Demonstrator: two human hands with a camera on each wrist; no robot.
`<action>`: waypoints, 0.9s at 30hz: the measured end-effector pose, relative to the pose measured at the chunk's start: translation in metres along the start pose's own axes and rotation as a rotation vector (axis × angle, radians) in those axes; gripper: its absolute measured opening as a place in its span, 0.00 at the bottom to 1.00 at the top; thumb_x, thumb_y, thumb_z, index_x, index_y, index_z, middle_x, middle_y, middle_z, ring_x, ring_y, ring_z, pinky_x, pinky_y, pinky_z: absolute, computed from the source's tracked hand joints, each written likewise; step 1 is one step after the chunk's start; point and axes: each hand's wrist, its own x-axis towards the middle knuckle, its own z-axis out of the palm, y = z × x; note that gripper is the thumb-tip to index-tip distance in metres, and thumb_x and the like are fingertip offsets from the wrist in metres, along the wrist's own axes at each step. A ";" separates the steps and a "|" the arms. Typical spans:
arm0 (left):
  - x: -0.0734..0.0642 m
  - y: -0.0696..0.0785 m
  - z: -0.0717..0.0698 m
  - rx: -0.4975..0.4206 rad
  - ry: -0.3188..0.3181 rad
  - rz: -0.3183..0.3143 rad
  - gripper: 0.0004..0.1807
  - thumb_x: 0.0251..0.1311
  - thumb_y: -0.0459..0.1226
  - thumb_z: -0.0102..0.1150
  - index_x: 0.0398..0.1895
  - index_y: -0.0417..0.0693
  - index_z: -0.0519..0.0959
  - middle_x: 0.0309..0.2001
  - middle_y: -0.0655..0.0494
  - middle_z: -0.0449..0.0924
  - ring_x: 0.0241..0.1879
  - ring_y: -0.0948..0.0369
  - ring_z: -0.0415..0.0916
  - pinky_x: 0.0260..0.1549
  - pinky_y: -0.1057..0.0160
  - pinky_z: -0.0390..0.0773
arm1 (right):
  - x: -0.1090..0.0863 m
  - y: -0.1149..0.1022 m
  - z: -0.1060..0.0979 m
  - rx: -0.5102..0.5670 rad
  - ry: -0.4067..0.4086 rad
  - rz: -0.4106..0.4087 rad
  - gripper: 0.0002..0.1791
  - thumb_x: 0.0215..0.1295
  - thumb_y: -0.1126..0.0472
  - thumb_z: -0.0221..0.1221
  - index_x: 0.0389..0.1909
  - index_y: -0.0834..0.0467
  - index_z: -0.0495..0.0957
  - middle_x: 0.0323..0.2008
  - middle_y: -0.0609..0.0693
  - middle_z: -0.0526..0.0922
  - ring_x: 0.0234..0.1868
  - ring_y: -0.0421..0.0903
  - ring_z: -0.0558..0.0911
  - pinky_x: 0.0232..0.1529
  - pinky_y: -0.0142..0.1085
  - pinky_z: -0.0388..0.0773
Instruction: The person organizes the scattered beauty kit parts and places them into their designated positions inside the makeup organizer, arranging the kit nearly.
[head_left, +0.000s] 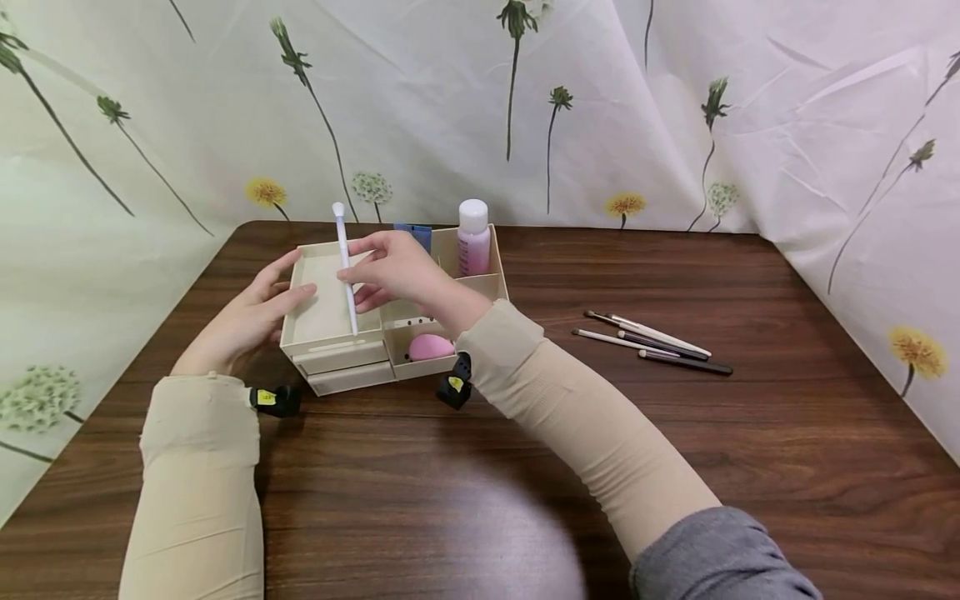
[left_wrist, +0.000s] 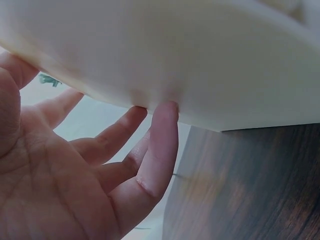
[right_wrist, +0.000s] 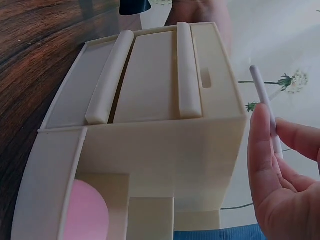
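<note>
My right hand pinches a white makeup brush between thumb and fingers, over the top tray of a cream makeup organizer. The brush stands nearly upright in the head view, its pale bristles uppermost. In the right wrist view the brush handle shows beside the organizer's drawers. At the organizer's left side is my left hand, fingers extended, the thumb by the top rim. Its fingertips touch the cream side wall in the left wrist view.
The organizer's right compartments hold a pink bottle with a white cap, a blue packet and a pink makeup sponge. Several makeup brushes lie on the wooden table to the right. A flowered cloth hangs behind.
</note>
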 end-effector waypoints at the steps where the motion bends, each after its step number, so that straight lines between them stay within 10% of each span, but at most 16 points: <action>1: 0.000 0.000 0.000 0.004 0.000 -0.001 0.42 0.75 0.51 0.45 0.80 0.63 0.32 0.62 0.48 0.55 0.41 0.72 0.76 0.37 0.66 0.82 | 0.001 0.000 0.001 -0.005 0.006 0.003 0.23 0.66 0.70 0.62 0.61 0.66 0.71 0.40 0.60 0.82 0.23 0.46 0.82 0.32 0.39 0.86; 27: -0.001 -0.001 -0.001 -0.057 -0.005 0.022 0.41 0.74 0.49 0.48 0.80 0.67 0.36 0.58 0.52 0.57 0.39 0.70 0.78 0.33 0.66 0.83 | 0.008 0.006 0.005 -0.191 0.087 0.013 0.20 0.64 0.66 0.65 0.57 0.64 0.78 0.38 0.55 0.85 0.26 0.45 0.86 0.33 0.33 0.84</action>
